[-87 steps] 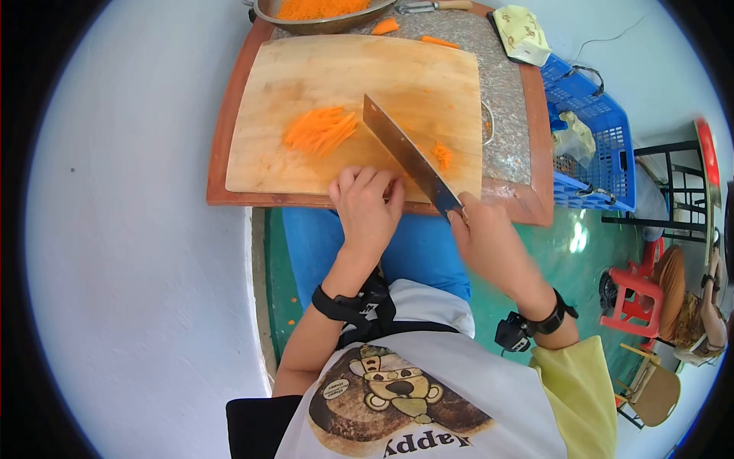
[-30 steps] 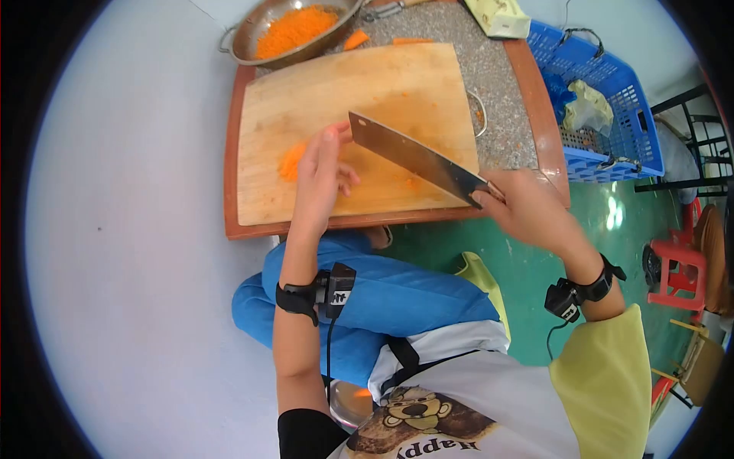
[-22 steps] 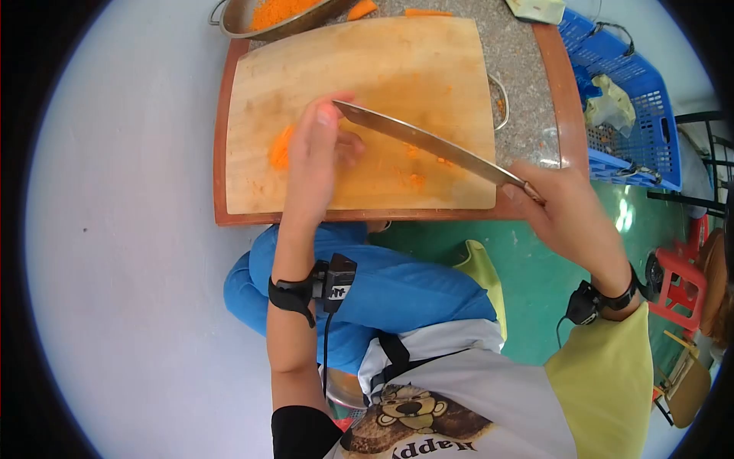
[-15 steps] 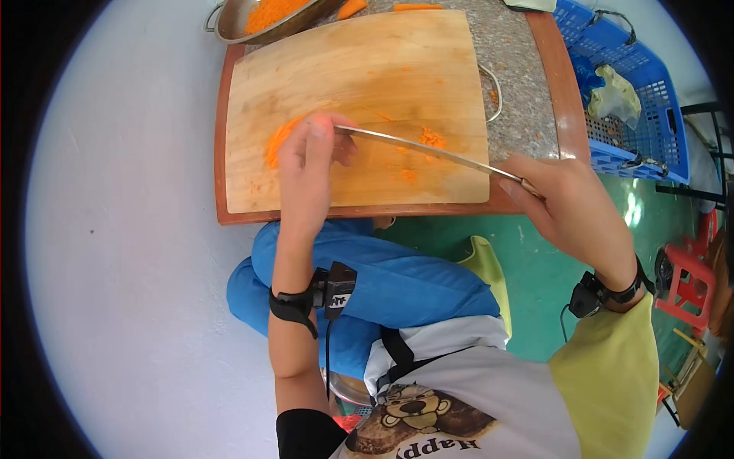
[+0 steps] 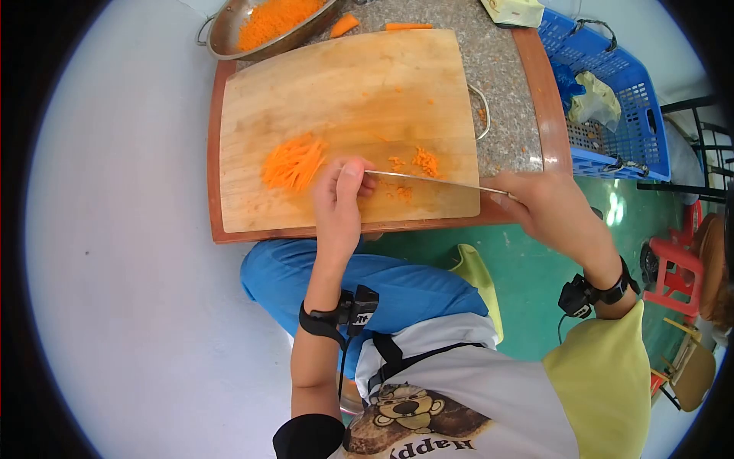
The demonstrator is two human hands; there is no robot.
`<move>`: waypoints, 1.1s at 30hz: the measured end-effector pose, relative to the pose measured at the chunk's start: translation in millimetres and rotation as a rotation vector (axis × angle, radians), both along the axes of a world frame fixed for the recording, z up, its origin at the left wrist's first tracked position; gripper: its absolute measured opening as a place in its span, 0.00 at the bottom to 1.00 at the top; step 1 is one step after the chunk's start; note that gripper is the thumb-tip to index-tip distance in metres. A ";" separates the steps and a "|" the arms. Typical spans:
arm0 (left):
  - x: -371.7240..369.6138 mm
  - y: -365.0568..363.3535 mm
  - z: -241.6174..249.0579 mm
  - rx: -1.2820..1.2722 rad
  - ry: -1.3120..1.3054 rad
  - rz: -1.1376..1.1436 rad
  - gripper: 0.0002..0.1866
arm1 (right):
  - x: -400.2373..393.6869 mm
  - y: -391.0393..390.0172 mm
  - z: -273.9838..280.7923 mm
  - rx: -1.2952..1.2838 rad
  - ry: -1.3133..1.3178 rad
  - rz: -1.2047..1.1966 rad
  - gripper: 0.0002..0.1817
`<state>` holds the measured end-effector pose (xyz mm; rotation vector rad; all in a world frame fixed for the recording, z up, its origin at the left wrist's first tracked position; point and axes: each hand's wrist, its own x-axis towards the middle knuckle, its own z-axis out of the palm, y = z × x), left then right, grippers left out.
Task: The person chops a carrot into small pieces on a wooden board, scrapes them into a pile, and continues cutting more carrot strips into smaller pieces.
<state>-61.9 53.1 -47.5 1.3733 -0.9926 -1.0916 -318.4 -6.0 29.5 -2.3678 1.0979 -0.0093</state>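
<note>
My right hand is wrapped round the handle of a knife, whose long thin blade reaches left across the near part of the wooden cutting board. The fingers of my left hand are closed on the blade near its far end, thumb on top; the tip is hidden. Just left of that hand lies a heap of shredded carrot. Small carrot bits are scattered beside the blade, on the right of the board.
A metal pan holding shredded carrot stands at the back left. Behind the board lie carrot pieces on the speckled tabletop. A metal handle sticks out at the board's right. Blue crates and a red stool are farther right.
My left hand has moved right, away from the carrot heap, which now shows fully. The knife lies more level and nearer the board's front edge. The whole view has shifted slightly.
</note>
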 end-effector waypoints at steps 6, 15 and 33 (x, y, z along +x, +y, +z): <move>-6.1 -1.1 13.3 0.043 0.003 0.086 0.18 | 1.3 -2.4 0.2 0.004 0.002 0.052 0.14; -4.9 -8.6 13.2 0.019 0.001 0.130 0.16 | 5.6 -11.4 3.1 -0.074 -0.048 0.076 0.05; 7.1 -6.9 22.0 -0.008 -0.056 0.134 0.17 | 19.9 -2.2 0.8 0.000 -0.024 -0.005 0.08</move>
